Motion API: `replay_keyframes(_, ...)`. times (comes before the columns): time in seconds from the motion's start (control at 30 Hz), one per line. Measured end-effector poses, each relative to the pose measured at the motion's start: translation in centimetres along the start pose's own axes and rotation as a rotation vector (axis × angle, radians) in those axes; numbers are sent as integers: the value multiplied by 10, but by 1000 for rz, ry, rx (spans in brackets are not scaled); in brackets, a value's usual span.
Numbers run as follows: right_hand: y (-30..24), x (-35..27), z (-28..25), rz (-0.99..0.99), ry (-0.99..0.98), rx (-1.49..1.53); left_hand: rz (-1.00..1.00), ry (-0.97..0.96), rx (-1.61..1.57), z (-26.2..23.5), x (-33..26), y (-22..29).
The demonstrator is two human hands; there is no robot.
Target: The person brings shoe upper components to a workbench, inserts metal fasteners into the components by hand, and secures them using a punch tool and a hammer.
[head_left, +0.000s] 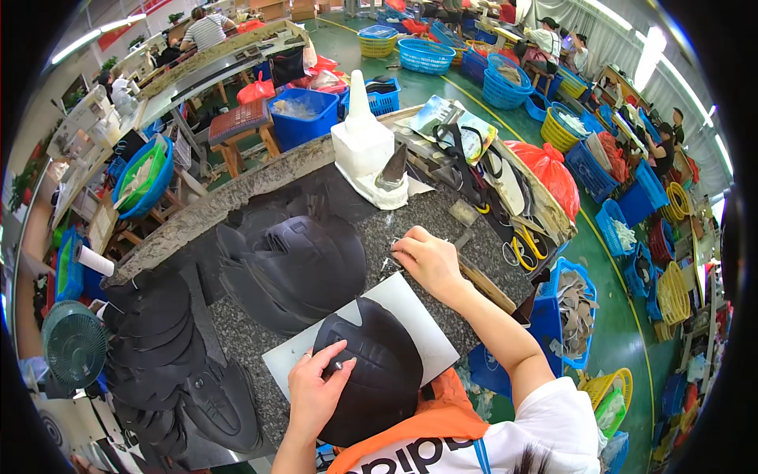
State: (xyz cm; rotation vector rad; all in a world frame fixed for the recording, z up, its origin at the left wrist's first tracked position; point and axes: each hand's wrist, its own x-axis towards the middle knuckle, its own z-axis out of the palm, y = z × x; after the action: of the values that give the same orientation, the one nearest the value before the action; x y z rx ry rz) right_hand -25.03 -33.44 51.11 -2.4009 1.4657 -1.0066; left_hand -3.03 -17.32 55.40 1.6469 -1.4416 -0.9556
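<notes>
A curved black shoe upper piece [375, 371] lies partly on a white board [430, 332] close in front of me. My left hand [320, 387] rests on its left side, fingers bent, with a small shiny metal piece [339, 365] at the fingertips. Farther off, my right hand [430, 261] reaches down to a little scatter of small shiny bits [388, 267] on the speckled stone tabletop [403, 225]. Its fingertips are pinched together; whatever is between them is too small to make out. Left of that hand is a pile of black shoe pieces [316, 253].
More black pieces [150, 340] are stacked at the left, near a green fan [73, 344]. A white glue pot [363, 150] stands at the table's back edge. Yellow-handled scissors [525, 245] lie at the right. A blue basket of scraps [576, 308] stands beside the table.
</notes>
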Motion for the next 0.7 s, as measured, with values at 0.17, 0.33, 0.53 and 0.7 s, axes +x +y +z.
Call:
replay_keyframes(0.17, -12, -5, 5, -42, -154, 109, 0, 1, -4, -2, 2, -2)
replay_keyframes(0.33, -88, -27, -10, 260, -859, 1163, 128, 86, 16, 5, -5, 7)
replay_keyframes(0.53, -94, -39, -6, 445, -876, 1322, 444, 142, 198, 1, -11, -10)
replay_keyframes(0.7, -86, -50, -3, 581, -1031, 1393, 539, 89, 263, -10, -11, -7)
